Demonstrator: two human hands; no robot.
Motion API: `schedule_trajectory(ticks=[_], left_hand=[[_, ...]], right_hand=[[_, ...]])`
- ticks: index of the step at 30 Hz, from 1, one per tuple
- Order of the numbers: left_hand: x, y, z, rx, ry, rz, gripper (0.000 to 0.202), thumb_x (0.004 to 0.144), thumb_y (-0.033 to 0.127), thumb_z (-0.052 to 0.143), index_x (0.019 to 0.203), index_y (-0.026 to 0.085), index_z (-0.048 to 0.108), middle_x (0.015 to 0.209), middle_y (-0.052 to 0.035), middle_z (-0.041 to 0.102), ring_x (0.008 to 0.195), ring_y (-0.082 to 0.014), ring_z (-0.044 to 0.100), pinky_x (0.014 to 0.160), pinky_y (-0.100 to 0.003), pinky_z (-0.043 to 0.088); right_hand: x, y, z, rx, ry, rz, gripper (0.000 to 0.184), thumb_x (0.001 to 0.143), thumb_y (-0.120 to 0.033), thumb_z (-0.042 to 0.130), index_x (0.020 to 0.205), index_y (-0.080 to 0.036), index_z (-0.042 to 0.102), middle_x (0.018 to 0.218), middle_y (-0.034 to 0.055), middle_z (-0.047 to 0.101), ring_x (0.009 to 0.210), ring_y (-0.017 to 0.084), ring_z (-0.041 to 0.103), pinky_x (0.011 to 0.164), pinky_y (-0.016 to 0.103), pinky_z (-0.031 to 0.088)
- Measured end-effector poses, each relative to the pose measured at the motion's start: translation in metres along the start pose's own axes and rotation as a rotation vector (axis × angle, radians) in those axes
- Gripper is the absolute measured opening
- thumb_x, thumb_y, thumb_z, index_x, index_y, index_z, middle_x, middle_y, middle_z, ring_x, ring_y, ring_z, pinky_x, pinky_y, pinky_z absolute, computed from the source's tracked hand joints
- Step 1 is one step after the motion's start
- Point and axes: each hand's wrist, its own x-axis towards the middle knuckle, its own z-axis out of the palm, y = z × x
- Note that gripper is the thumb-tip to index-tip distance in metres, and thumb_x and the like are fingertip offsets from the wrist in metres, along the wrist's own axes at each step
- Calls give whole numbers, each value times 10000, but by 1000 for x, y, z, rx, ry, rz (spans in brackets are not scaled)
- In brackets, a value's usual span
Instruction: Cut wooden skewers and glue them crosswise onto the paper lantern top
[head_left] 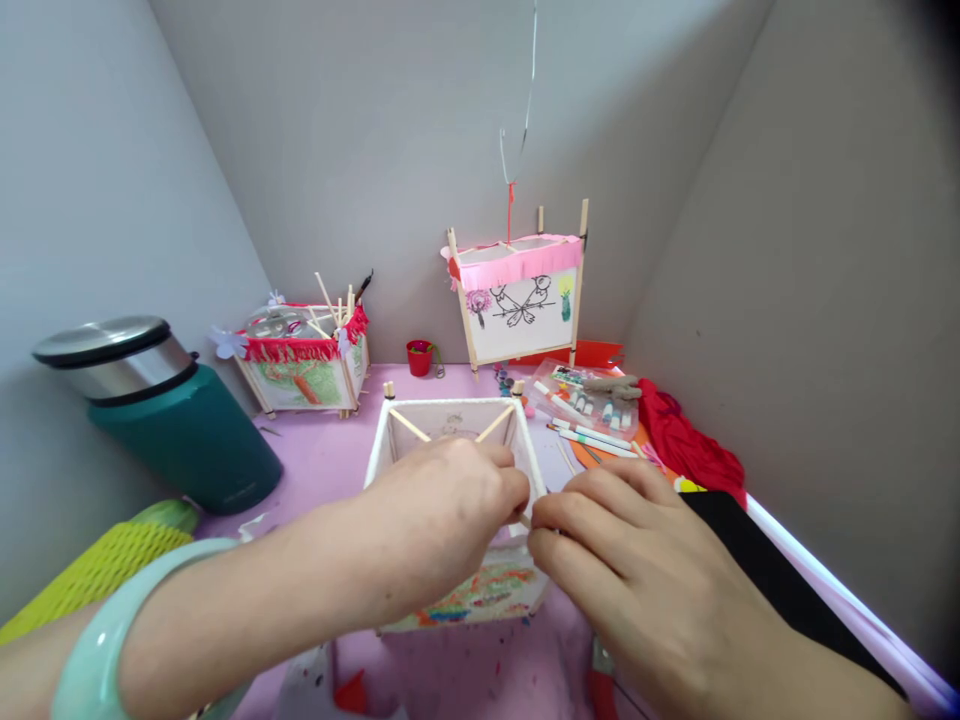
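A box-shaped paper lantern (480, 590) with a wooden stick frame and coloured drawing on its front panel stands before me. Two thin wooden sticks (495, 424) cross inside its open top. My left hand (450, 510) reaches over the lantern, fingers curled and pinched around a stick near the front right corner; a short bit of the stick shows past the fingertips. At that same corner my right hand (622, 550) has its fingers bent and closed on the lantern's edge. Its thumb and the exact grip are hidden.
A teal bottle (187, 430) stands left, near a second lantern (300, 385) holding sticks. Another lantern (517, 315) hangs from a wire (532, 70) at the back. A red cup (419, 358), markers (592, 436), a paint box (547, 395) and red cloth (686, 430) lie around.
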Motion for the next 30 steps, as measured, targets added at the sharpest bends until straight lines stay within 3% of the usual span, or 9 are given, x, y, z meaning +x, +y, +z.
schedule_trajectory(ticks=[6, 12, 18, 21, 25, 27, 30], left_hand=[[-1, 4, -7, 19, -87, -49, 103, 816, 118, 548, 760, 168, 619, 780, -22, 609, 650, -139, 576, 565, -254, 429], [-2, 1, -3, 25, 1, -15, 118, 813, 114, 540, 765, 170, 633, 742, -11, 608, 620, -131, 566, 551, -247, 427], [-3, 2, -2, 30, 14, -34, 177, 849, 135, 505, 851, 184, 675, 770, -30, 643, 670, -155, 612, 584, -265, 462], [-1, 4, -7, -2, 27, -48, 233, 840, 98, 502, 956, 199, 677, 822, -33, 664, 745, -167, 635, 648, -281, 492], [-4, 11, -15, -68, 143, -43, 261, 839, 63, 474, 967, 184, 666, 957, -45, 652, 835, -164, 626, 702, -282, 505], [-10, 19, -17, -87, 202, -47, 238, 864, 88, 451, 925, 180, 662, 951, -44, 639, 794, -153, 617, 667, -271, 507], [-21, 35, -14, -96, 201, -81, 209, 884, 142, 451, 884, 198, 652, 873, -24, 631, 733, -150, 608, 627, -266, 515]], right_hand=[[-6, -6, 7, 17, 65, 65, 236, 877, -97, 402, 928, -147, 627, 855, 66, 668, 776, 211, 515, 778, 418, 315], [-7, -7, 8, 77, 169, 87, 245, 897, -93, 410, 1071, -142, 575, 851, 53, 666, 742, 195, 514, 706, 382, 366], [-20, -5, -2, 271, 249, 250, 296, 870, -116, 551, 1157, -177, 517, 1141, 74, 636, 1029, 185, 574, 883, 322, 448], [-29, -6, -4, 332, 327, 367, 264, 869, -106, 547, 1115, -202, 531, 1044, 53, 643, 980, 164, 595, 851, 283, 473], [-37, -7, 0, 394, 355, 499, 155, 872, -105, 544, 978, -217, 561, 843, 9, 613, 765, 125, 587, 654, 230, 480], [-37, -8, 4, 442, 320, 514, 115, 878, -122, 543, 942, -216, 564, 827, 4, 605, 733, 118, 579, 623, 223, 473], [-35, -9, 11, 504, 277, 489, 110, 881, -146, 554, 970, -211, 566, 802, 0, 593, 713, 119, 572, 621, 229, 472]])
